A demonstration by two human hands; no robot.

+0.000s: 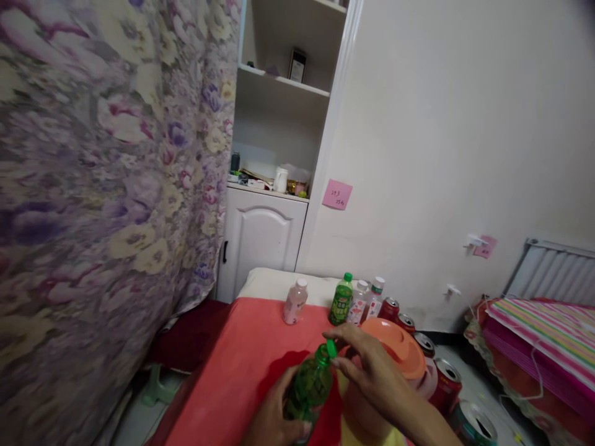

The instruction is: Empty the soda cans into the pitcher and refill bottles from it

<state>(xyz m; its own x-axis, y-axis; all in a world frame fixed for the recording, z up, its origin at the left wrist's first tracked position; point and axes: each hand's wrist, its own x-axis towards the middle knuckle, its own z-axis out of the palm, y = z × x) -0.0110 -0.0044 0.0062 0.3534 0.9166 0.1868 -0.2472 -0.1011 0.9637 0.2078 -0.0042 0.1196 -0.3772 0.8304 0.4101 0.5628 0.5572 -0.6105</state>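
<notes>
A green plastic bottle (310, 387) leans in the grip of my left hand (276, 415), its neck pointing up and to the right. Between the thumb and fingers of my right hand (365, 356) is a green bottle cap (331, 348), tilted beside the bottle's mouth. Whether the cap still touches the neck, I cannot tell. Under my right forearm stands a tub with an orange lid (395, 344), partly hidden by the arm. Farther back on the table are a pink-labelled bottle (295, 302) and another green bottle (341, 300).
Two more clear bottles (357, 303) stand by the far green one. Several open drink cans (446, 375) line the table's right side. The table (223, 365) has a red cover. A floral curtain (116, 186) hangs left, a white cabinet (263, 229) stands behind, and a bed (548, 341) is right.
</notes>
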